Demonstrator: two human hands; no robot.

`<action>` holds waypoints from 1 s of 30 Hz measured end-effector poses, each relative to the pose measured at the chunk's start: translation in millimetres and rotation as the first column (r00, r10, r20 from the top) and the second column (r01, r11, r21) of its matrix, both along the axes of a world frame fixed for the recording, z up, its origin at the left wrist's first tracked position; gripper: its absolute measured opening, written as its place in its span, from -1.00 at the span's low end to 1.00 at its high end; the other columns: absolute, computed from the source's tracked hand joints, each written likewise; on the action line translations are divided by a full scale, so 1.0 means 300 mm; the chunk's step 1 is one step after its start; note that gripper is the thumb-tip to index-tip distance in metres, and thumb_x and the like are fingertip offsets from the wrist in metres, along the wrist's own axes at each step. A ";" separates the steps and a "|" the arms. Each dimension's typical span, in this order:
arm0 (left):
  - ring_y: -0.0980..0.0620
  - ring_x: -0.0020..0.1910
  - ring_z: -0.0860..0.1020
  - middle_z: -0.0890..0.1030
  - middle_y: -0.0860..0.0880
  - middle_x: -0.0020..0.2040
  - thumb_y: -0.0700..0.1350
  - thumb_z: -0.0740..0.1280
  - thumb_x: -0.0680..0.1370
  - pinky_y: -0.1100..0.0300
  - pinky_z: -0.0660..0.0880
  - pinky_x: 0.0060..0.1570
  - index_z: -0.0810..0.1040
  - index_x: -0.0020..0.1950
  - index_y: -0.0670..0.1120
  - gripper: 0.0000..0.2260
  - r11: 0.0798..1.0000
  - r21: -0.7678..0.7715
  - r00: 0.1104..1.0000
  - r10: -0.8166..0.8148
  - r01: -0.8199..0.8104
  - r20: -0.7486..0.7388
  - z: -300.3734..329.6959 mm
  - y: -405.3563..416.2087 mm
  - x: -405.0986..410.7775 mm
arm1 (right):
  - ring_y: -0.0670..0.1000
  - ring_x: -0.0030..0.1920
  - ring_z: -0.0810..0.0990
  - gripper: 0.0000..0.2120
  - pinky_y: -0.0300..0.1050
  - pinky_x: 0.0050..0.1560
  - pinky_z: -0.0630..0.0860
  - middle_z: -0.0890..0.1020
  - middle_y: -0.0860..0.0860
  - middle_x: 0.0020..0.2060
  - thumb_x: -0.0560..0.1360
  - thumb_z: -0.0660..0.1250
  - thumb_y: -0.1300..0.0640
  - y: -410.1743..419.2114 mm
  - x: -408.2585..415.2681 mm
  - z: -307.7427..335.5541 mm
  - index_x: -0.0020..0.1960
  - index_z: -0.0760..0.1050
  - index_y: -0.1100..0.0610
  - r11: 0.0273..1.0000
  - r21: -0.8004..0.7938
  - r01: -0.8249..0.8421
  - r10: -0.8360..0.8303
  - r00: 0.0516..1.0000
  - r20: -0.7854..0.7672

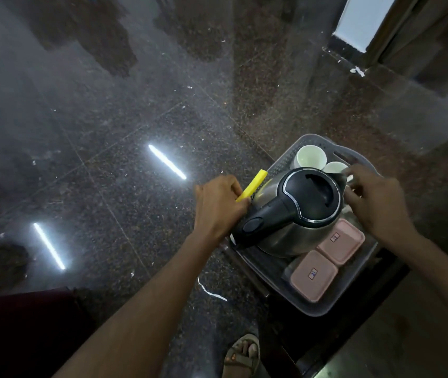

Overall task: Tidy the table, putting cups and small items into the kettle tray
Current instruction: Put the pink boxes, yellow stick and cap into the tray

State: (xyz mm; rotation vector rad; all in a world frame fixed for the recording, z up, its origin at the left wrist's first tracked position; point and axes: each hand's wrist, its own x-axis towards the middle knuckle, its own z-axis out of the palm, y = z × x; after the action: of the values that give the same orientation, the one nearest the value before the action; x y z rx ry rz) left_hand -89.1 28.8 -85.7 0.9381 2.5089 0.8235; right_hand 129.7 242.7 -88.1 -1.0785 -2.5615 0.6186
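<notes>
Two hands: both at the kettle tray (pixel 323 309), seen in the single head view.
Tray contents: steel kettle (pixel 296 214) at centre; two white cups (pixel 311 156) at 12 o'clock; two pink lidded boxes (pixel 313 275) at 5 o'clock.
Left hand (pixel 217 205): at 9 o'clock of the kettle, fingers closed round a yellow stick-shaped item (pixel 252 185) that angles up over the tray's left rim.
Right hand (pixel 373 197): at 2 o'clock, fingers curled at the nearer cup (pixel 334 167); whether it is pinching the cup, I cannot tell.
Step in hand: probably stowing the yellow item.
Doing it well: lay it flat in the gap left of the kettle, clear of the handle, so nothing tips or rolls off.
</notes>
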 end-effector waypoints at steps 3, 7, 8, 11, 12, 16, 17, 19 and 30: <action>0.04 -0.22 0.62 0.61 0.09 -0.34 -0.04 0.49 0.34 -0.12 0.55 0.15 0.58 -0.26 -0.02 -0.88 1.000 -0.023 1.000 0.003 -0.003 0.030 -0.021 -0.006 -0.003 | -0.25 -0.33 0.63 -0.77 -0.49 -0.36 0.41 0.64 -0.13 -0.29 0.49 0.45 0.33 0.038 -0.080 0.039 -0.02 0.55 0.03 0.990 -0.134 -0.049 0.041 0.997 -0.061; 0.07 -0.26 0.62 0.60 0.11 -0.37 -0.01 0.48 0.33 -0.09 0.58 0.07 0.55 -0.27 0.01 -0.86 0.999 -0.026 0.999 -0.048 0.048 0.002 -0.033 -0.019 -0.012 | -0.24 -0.25 0.57 -0.82 -0.33 -0.16 0.49 0.65 0.06 -0.13 0.51 0.38 0.38 0.049 -0.159 0.064 0.06 0.65 0.19 0.967 -0.145 -0.208 0.206 0.978 -0.029; 0.06 -0.26 0.61 0.60 0.11 -0.35 0.00 0.48 0.34 -0.08 0.58 0.05 0.55 -0.25 0.02 -0.86 0.996 -0.035 0.997 -0.077 0.076 -0.013 -0.033 -0.018 -0.015 | -0.25 -0.23 0.58 -0.81 -0.36 -0.12 0.50 0.65 0.09 -0.09 0.53 0.36 0.38 0.050 -0.169 0.070 0.11 0.66 0.26 0.952 -0.176 -0.251 0.252 0.967 -0.017; 0.04 -0.23 0.59 0.57 0.13 -0.30 0.01 0.49 0.33 -0.04 0.58 0.01 0.54 -0.18 0.05 -0.83 0.982 -0.079 0.983 -0.174 0.169 -0.053 -0.035 -0.011 -0.022 | 0.01 -0.14 0.62 -0.75 -0.09 -0.02 0.54 0.66 0.11 -0.06 0.47 0.47 0.39 0.052 -0.197 0.093 0.13 0.68 0.23 0.912 -0.098 -0.398 0.404 0.913 0.056; 0.03 -0.22 0.58 0.55 0.14 -0.29 0.00 0.50 0.33 -0.03 0.57 0.00 0.53 -0.16 0.05 -0.81 0.977 -0.087 0.978 -0.199 0.193 -0.061 -0.038 -0.009 -0.022 | 0.04 -0.14 0.60 -0.75 -0.06 -0.03 0.53 0.66 0.09 -0.07 0.46 0.49 0.36 0.054 -0.201 0.103 0.12 0.68 0.19 0.891 -0.064 -0.449 0.453 0.887 0.087; 0.01 -0.21 0.53 0.49 0.14 -0.26 -0.07 0.53 0.34 0.02 0.54 -0.07 0.51 -0.09 0.05 -0.74 0.961 -0.083 0.961 -0.269 0.264 -0.057 -0.048 -0.007 -0.029 | 0.01 -0.06 0.61 -0.74 0.03 -0.03 0.55 0.65 -0.05 -0.06 0.51 0.29 0.03 0.064 -0.223 0.119 0.11 0.68 0.02 0.818 -0.047 -0.573 0.570 0.799 0.191; 0.03 -0.22 0.51 0.48 0.14 -0.26 -0.08 0.54 0.35 0.05 0.52 -0.10 0.52 -0.08 0.05 -0.75 0.959 -0.064 0.960 -0.278 0.276 -0.039 -0.048 -0.009 -0.032 | 0.00 -0.03 0.62 -0.71 0.05 -0.01 0.56 0.64 -0.08 -0.05 0.52 0.25 -0.03 0.072 -0.226 0.111 0.13 0.66 -0.01 0.807 -0.040 -0.589 0.583 0.785 0.211; 0.10 -0.27 0.50 0.52 0.11 -0.27 -0.13 0.55 0.35 0.11 0.48 -0.19 0.59 -0.07 0.01 -0.77 0.963 0.007 0.962 -0.271 0.271 0.031 -0.050 -0.018 -0.040 | -0.01 -0.02 0.61 -0.69 0.06 0.01 0.57 0.62 -0.10 -0.05 0.53 0.22 -0.06 0.082 -0.221 0.089 0.16 0.63 -0.04 0.789 -0.037 -0.613 0.606 0.768 0.209; 0.18 -0.26 0.58 0.67 0.05 -0.18 -0.40 0.55 0.31 0.37 0.52 -0.22 0.70 0.03 -0.07 -0.63 0.981 0.141 0.955 -0.168 0.136 0.247 -0.046 -0.116 -0.069 | 0.09 -0.04 0.69 -0.77 0.19 0.03 0.62 0.72 0.02 -0.04 0.48 0.34 0.10 0.080 -0.159 0.021 0.10 0.66 0.07 0.911 -0.062 -0.408 0.405 0.913 -0.057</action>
State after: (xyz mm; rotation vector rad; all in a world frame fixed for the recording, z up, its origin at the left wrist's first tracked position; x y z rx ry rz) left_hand -109.9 -6.1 -99.5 0.9801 2.1568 0.9896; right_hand 81.9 266.7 -81.9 -0.5365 -2.7619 0.8275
